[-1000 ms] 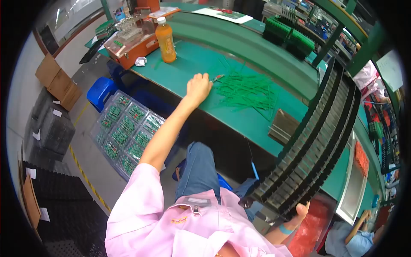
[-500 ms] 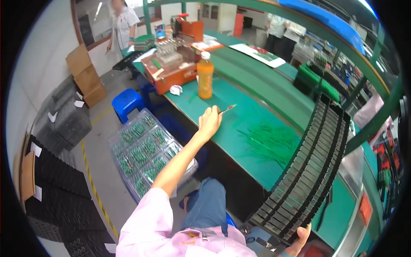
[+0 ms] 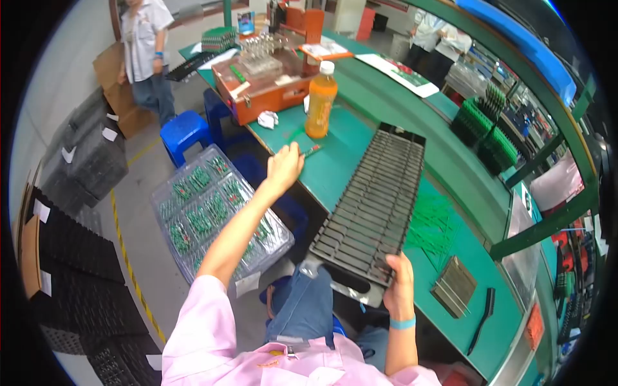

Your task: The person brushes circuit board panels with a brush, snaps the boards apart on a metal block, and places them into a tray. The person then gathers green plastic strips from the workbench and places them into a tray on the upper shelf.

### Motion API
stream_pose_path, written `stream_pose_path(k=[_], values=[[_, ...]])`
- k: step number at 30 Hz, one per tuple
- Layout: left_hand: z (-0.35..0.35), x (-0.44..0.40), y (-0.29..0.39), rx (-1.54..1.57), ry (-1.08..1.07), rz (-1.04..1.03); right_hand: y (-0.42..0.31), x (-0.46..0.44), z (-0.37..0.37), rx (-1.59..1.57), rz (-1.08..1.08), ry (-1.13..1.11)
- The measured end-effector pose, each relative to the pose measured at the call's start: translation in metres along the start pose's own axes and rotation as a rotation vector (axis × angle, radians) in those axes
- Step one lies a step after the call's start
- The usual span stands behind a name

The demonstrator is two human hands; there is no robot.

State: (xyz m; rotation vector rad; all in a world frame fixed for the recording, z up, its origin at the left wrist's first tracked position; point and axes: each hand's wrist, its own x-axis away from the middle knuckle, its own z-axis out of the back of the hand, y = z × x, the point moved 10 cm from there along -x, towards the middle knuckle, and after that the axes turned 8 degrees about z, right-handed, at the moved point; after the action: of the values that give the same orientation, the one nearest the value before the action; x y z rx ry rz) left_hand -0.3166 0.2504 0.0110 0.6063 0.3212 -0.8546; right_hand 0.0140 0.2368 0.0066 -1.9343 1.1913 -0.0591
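My left hand [image 3: 284, 168] is closed on a slim green circuit board [image 3: 311, 151] with a reddish part, which sticks out to the right of my fingers. My right hand [image 3: 400, 280] grips the near right edge of a long black slotted rack [image 3: 368, 206], thumb on top. The rack slants over the bench's front edge, its near end with the handle cut-out above my lap. Its slots look bare. Left of my lap sits a clear compartment tray [image 3: 168, 252] holding many small green boards. A pile of thin green strips [image 3: 432, 225] lies right of the rack.
An orange drink bottle [image 3: 320, 103] and crumpled paper [image 3: 268, 119] stand near a red-brown box [image 3: 248, 112]. A metal block [image 3: 454, 287] and black brush [image 3: 481, 321] lie at right. A person [image 3: 145, 55] stands beyond the blue stool [image 3: 185, 135]; green posts frame the bench.
The rack has swung left over the bench with my right hand, uncovering the metal block and brush. My left hand has moved left with the circuit board. The person at far left has come closer.
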Motion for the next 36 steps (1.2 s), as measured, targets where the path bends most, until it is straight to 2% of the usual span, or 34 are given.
stream_pose_path(k=[1, 7, 16, 19, 21, 23, 29, 33, 34, 36], values=[[-0.003, 0.0, -0.002, 0.002, 0.005, -0.003, -0.004, 0.01, 0.001, 0.354, -0.28, 0.315], [0.013, 0.002, -0.007, 0.132, -0.052, 0.033, 0.021, -0.007, -0.014, 0.335, -0.325, 0.333], [0.036, -0.006, -0.031, 0.248, -0.131, 0.101, 0.076, -0.053, -0.023, 0.812, -0.593, 0.006], [0.051, -0.005, -0.025, 0.274, -0.119, 0.094, 0.087, -0.068, -0.021, 0.902, -0.652, -0.032], [0.065, -0.005, -0.016, 0.302, -0.097, 0.086, 0.102, -0.073, -0.028, 1.053, -0.779, -0.25], [0.078, -0.002, 0.001, 0.289, -0.103, 0.052, 0.113, -0.078, -0.029, 1.11, -0.887, -0.313], [0.081, 0.03, 0.08, 0.29, -0.123, -0.134, 0.121, -0.087, -0.032, 1.177, -0.806, -0.388], [0.064, 0.051, 0.126, 0.254, -0.125, -0.245, 0.081, -0.058, -0.051, 1.555, -0.478, -0.65], [0.054, 0.058, 0.135, 0.213, -0.119, -0.258, 0.062, -0.045, -0.051, 1.558, -0.484, -0.642], [0.036, 0.068, 0.149, 0.131, -0.107, -0.287, 0.01, -0.028, -0.051, 1.445, -0.491, -0.474]])
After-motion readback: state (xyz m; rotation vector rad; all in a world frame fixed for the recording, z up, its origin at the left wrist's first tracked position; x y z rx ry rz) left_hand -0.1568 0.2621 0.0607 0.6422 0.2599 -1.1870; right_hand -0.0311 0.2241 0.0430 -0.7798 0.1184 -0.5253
